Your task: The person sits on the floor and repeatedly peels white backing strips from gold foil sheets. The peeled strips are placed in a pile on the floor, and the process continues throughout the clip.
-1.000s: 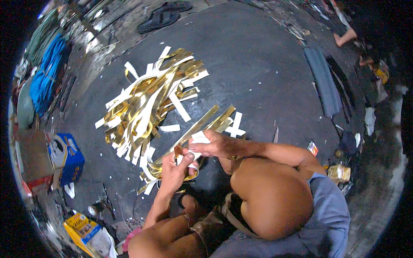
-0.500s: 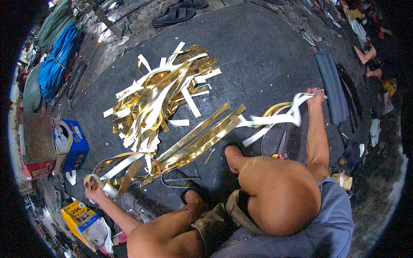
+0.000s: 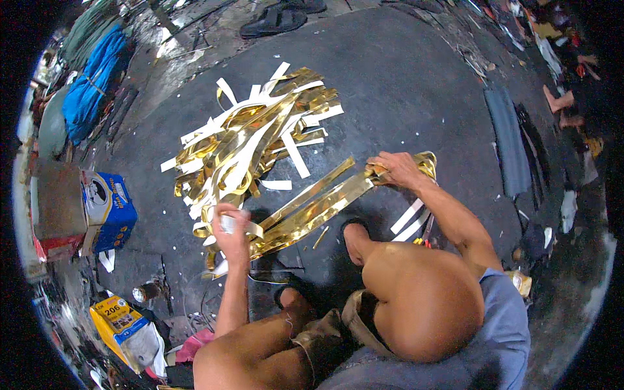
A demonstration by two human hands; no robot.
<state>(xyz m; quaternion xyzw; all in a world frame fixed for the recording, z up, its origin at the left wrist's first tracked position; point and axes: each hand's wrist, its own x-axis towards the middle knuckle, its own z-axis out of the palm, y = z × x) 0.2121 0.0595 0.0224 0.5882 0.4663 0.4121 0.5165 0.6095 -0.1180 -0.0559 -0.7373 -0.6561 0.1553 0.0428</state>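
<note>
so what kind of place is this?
Likely an informal floor workshop. A person sits on the dark floor stretching gold strips, with a pile of cut strips, a blue box and clutter around.

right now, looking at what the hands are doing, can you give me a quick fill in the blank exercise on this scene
1. The long strip stretched between both hands is ____ in colour.
2. The left hand holds the strip's end nearest the ____ box.
3. The right hand grips the strip, and the loose pile of strips lies on the dark ____.

Missing words: gold; blue; floor
</note>
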